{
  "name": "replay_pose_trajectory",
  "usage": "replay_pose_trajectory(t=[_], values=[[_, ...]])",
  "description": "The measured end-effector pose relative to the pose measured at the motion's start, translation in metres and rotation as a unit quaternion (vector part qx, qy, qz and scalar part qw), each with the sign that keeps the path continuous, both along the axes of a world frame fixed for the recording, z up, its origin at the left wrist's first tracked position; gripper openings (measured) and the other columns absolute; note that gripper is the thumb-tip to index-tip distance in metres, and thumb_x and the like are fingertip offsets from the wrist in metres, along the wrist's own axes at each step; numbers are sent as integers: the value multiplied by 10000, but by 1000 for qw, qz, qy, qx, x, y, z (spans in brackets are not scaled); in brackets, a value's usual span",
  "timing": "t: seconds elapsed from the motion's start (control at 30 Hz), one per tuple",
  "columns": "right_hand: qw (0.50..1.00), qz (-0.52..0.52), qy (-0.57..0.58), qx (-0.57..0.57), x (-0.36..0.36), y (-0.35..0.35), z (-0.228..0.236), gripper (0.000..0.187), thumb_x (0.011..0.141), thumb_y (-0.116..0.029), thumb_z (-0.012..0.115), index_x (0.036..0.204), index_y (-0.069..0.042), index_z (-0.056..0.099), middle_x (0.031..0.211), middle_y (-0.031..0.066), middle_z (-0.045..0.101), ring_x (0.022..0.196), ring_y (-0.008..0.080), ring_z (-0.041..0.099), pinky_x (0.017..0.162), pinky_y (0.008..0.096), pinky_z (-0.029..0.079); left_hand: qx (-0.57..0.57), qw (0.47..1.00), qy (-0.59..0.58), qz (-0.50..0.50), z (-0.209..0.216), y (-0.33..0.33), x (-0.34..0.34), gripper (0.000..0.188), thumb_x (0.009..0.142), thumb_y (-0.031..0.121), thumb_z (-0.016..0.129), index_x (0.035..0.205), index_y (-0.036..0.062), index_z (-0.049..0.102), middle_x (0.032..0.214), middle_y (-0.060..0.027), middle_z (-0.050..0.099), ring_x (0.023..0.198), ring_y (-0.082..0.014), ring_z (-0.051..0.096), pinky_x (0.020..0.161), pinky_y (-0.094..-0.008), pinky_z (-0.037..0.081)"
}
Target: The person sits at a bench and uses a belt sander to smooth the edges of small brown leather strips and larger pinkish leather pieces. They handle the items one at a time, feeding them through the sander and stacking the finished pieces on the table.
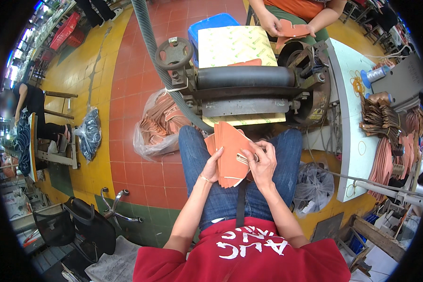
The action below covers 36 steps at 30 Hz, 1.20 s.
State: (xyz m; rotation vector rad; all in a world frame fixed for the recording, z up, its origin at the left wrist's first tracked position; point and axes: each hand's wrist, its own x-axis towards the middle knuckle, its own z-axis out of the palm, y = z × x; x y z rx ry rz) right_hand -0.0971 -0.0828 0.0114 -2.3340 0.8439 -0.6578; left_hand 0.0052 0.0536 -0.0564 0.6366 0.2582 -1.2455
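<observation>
Above my lap, a fanned stack of flat orange-brown leather pieces [230,155] is gripped between both hands. My left hand [212,165] is closed on its left edge, thumb lying on the top piece. On the opposite side my right hand [262,162] is closed at the stack's edge, its fingers bent near some pale-edged cutouts. Just beyond the stack stands a roller machine [246,76] with a dark cylinder and a metal plate in front. A patterned yellow board [237,40] lies behind the roller, with an orange piece [249,62] partly showing on it.
Across the machine, a co-worker's hands [286,29] hold similar pieces. A clear bag of pieces [157,120] sits on the floor at left, beneath a grey hose [148,37]. At right, a white table [357,155] carries thread spools [378,74] and bundled pieces [383,117].
</observation>
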Motion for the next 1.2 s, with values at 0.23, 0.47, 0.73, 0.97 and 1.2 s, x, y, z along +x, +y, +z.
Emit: replay_pose_trajectory(t=[0.23, 0.47, 0.73, 0.97, 1.2], values=[[975, -30, 31, 217, -4, -5, -4, 301, 766, -237, 729, 976, -29, 676, 920, 92, 540, 797, 223, 557, 662, 335, 468, 14, 998, -13, -66, -12, 1, 10, 533, 899, 296, 558, 1322, 29, 375, 1236, -145, 531, 1111, -245, 560, 936, -382, 478], [992, -62, -1, 109, 2, 2, 2, 482, 731, -120, 750, 1168, -51, 558, 846, 86, 518, 710, 163, 513, 661, 327, 459, 13, 998, -21, -53, -11, -7, 5, 535, 898, 302, 560, 1323, 34, 376, 1230, -141, 534, 1105, -242, 560, 942, -380, 473], [985, 2, 26, 172, 0, -12, 7, 207, 815, -139, 689, 967, -3, 653, 787, 67, 641, 750, 147, 610, 618, 273, 475, -20, 1000, 7, -5, -11, -12, 7, 463, 917, 298, 539, 1287, 45, 420, 1213, -109, 544, 1089, -209, 561, 930, -349, 473], [740, -190, -170, 622, 14, -65, -42, 272, 876, -254, 652, 1083, -85, 600, 758, -52, 600, 548, 24, 485, 437, 165, 331, -30, 996, 21, 79, -15, 3, 12, 451, 916, 286, 534, 1287, 58, 415, 1213, -108, 543, 1094, -224, 560, 925, -376, 478], [735, -172, -257, 603, 35, -61, -52, 570, 883, -310, 633, 1261, 71, 443, 1028, 122, 608, 931, 174, 605, 795, 279, 492, -35, 996, 26, 82, -13, 19, 7, 446, 917, 273, 525, 1292, 60, 413, 1219, -113, 540, 1100, -231, 556, 934, -379, 472]])
